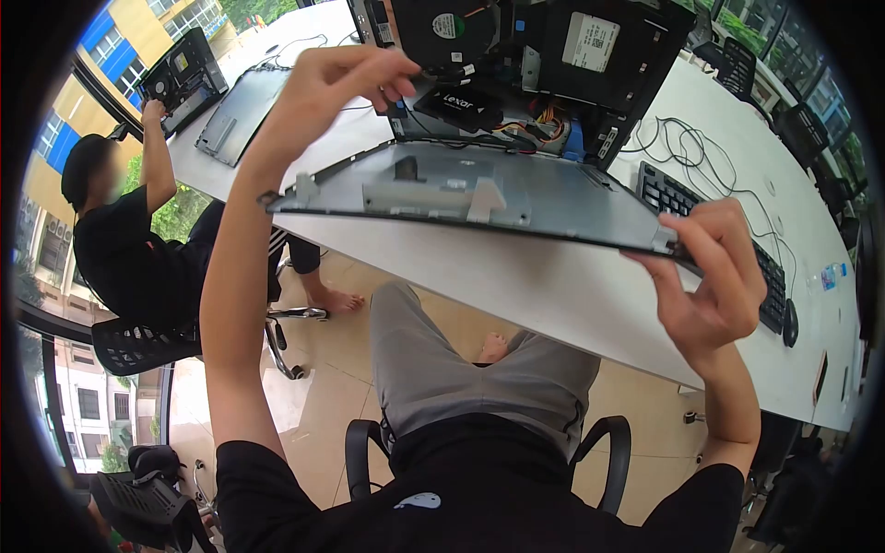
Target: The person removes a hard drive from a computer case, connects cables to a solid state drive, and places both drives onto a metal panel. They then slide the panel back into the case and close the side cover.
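Note:
My right hand (714,272) grips the right corner of a metal computer side panel (553,189), thumb below and fingers above. The panel lies tilted in front of the open computer case (636,64), its inner face with pale plastic clips upward. My left hand (341,88) is raised at the case's left side, fingers curled together near dark cables with white-tagged connectors (456,71). Whether a cable is between those fingertips I cannot make out. Inside the case sit a black Lexar drive (458,104), bundled coloured wires (550,129) and a labelled metal unit (590,41).
A black keyboard (678,194), a mouse (790,323), loose cables (691,143) and a water bottle (830,275) are on the white table (433,253). At left, another person (129,221) reaches to a second open case (184,78), beside a detached panel (240,115).

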Available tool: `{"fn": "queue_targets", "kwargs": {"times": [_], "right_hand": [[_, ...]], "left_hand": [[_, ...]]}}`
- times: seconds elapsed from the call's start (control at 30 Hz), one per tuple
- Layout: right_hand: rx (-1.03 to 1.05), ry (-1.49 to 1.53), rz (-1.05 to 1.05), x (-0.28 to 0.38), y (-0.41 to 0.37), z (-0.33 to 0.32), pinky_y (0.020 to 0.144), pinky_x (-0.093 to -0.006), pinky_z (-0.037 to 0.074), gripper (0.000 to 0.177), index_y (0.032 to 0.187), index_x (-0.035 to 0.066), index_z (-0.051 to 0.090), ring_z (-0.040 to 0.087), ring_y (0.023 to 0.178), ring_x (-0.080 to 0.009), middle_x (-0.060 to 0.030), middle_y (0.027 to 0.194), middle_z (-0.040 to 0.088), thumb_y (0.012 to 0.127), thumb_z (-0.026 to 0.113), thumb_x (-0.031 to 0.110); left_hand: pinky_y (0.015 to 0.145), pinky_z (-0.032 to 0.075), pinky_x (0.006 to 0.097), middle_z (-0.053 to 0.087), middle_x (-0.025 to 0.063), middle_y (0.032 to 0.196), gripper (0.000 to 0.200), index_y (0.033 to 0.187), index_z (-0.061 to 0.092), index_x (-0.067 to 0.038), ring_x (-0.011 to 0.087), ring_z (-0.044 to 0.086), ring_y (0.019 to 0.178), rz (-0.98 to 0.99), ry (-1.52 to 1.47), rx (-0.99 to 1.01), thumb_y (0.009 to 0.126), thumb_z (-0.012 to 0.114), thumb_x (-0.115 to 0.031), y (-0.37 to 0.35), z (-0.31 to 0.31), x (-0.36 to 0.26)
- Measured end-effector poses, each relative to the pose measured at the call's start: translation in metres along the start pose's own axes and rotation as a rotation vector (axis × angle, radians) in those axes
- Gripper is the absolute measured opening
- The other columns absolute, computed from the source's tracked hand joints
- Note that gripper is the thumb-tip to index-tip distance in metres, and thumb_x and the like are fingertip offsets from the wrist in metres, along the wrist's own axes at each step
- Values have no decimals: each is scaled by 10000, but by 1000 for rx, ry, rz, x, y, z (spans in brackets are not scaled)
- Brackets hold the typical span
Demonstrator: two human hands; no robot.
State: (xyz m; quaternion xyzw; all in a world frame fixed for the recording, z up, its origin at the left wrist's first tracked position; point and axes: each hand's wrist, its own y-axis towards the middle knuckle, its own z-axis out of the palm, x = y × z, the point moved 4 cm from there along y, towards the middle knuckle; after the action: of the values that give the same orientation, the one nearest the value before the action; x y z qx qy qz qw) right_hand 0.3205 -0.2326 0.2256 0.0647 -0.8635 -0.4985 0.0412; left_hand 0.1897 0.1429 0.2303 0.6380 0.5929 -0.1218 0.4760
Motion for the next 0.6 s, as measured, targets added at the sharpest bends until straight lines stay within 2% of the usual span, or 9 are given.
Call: {"fn": "queue_targets", "kwargs": {"times": [0.07, 0.1, 0.2, 0.3, 0.33, 0.37, 0.43, 0.5, 0.6], "right_hand": [[-42, -8, 27, -10, 8, 1, 572, -318, 452, 468, 1064, -73, 776, 573, 699, -219, -101, 821, 644, 652, 994, -37], [-65, -32, 52, -15, 15, 1, 567, -288, 444, 433, 1071, -58, 788, 574, 690, -172, -85, 811, 662, 687, 989, -34], [-125, -47, 178, -39, 25, 5, 602, -246, 449, 343, 1077, -17, 815, 588, 707, -101, -42, 828, 701, 769, 963, 5], [-228, 34, 289, -68, 37, 15, 618, -232, 442, 291, 1116, 18, 839, 572, 713, -57, 1, 853, 719, 847, 940, 65], [-272, 97, 341, -82, 38, 20, 623, -231, 441, 285, 1132, 29, 846, 563, 714, -52, 10, 863, 721, 867, 934, 84], [-283, 95, 398, -86, 42, 22, 602, -225, 404, 291, 1157, 43, 849, 533, 685, -32, 31, 826, 700, 886, 930, 111], [-305, 94, 512, -90, 51, 25, 559, -212, 330, 306, 1207, 72, 856, 473, 628, 6, 72, 752, 659, 923, 923, 165], [-300, 76, 597, -96, 56, 28, 534, -201, 265, 309, 1213, 82, 856, 430, 583, 29, 97, 683, 611, 928, 923, 180], [-359, 127, 583, -106, 58, 36, 522, -209, 181, 311, 1226, 88, 852, 349, 546, 44, 134, 622, 499, 944, 914, 203]], "left_hand": [[898, 605, 398, 794, 185, 1147, 568, 1262, 762, 82, 247, 754, 1050, 55, -88, -39, 1172, 507, -417, -7, -26, 4], [959, 588, 455, 786, 200, 1177, 677, 1297, 746, 75, 285, 746, 1100, 117, -374, 51, 1186, 402, -498, -6, -33, -6], [1063, 531, 490, 777, 225, 1207, 822, 1442, 667, 51, 303, 712, 1194, 289, -558, 27, 1184, 188, -565, -25, -42, -28], [1086, 516, 476, 761, 226, 1266, 802, 1474, 642, 48, 292, 703, 1208, 371, -434, -80, 1188, 190, -550, -29, -40, -36], [1181, 424, 502, 681, 265, 1415, 844, 1553, 548, 70, 355, 622, 1318, 272, -384, -163, 1166, 236, -612, -29, -40, -30], [1175, 438, 488, 665, 270, 1450, 794, 1586, 504, 71, 332, 615, 1344, 254, -342, -232, 1177, 265, -566, -27, -35, -26], [1100, 480, 384, 686, 214, 1387, 607, 1550, 526, 29, 225, 646, 1236, 204, -361, -434, 1197, 405, -450, -19, -19, -28], [904, 488, 314, 631, 96, 1215, 621, 1529, 531, -53, 149, 614, 1035, 83, -203, -442, 1105, 625, -498, -15, -19, -13], [722, 448, 208, 588, 13, 1075, 439, 1464, 549, -80, 57, 560, 861, 223, -53, -566, 1154, 586, -389, -2, -15, 14]]}}
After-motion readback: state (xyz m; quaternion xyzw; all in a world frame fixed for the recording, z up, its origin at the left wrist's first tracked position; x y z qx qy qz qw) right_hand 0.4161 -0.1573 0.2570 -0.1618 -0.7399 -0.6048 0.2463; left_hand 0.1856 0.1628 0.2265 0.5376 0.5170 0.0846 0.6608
